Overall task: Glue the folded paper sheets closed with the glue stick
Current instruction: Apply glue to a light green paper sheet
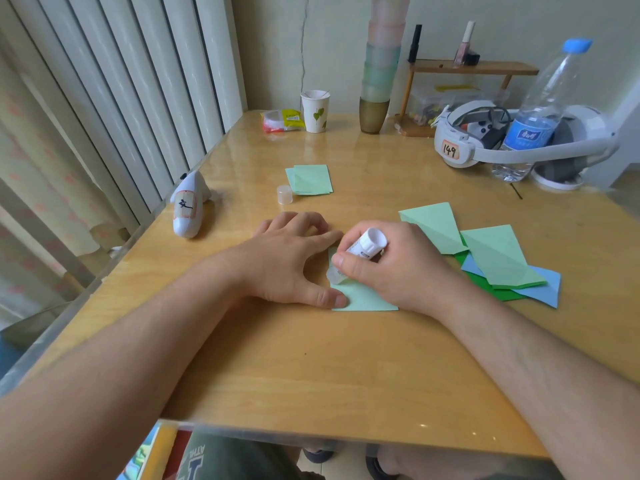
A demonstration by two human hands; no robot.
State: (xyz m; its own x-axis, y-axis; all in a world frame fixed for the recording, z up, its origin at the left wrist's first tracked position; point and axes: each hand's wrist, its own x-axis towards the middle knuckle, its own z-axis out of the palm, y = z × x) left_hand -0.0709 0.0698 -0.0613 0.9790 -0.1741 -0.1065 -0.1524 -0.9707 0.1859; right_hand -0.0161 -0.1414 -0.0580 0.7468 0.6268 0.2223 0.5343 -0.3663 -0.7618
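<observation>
My left hand lies flat, pressing a pale green sheet to the surface; my right hand grips the glue stick, tip on it. Finished-looking stack behind, several folded sheets wait right

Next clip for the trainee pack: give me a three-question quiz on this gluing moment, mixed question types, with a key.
1. True or false: the glue stick is in the left hand.
2. Multiple choice: where is the glue stick's cap?
A. On the stick
B. Standing on the table beside the far stack of light green sheets
C. Inside the paper cup
3. Short answer: what is the left hand doing to the light green sheet being glued?

Key
1. False: the right hand grips it, tip down on the sheet.
2. B
3. It presses the sheet flat against the table, thumb on its near edge.
</observation>
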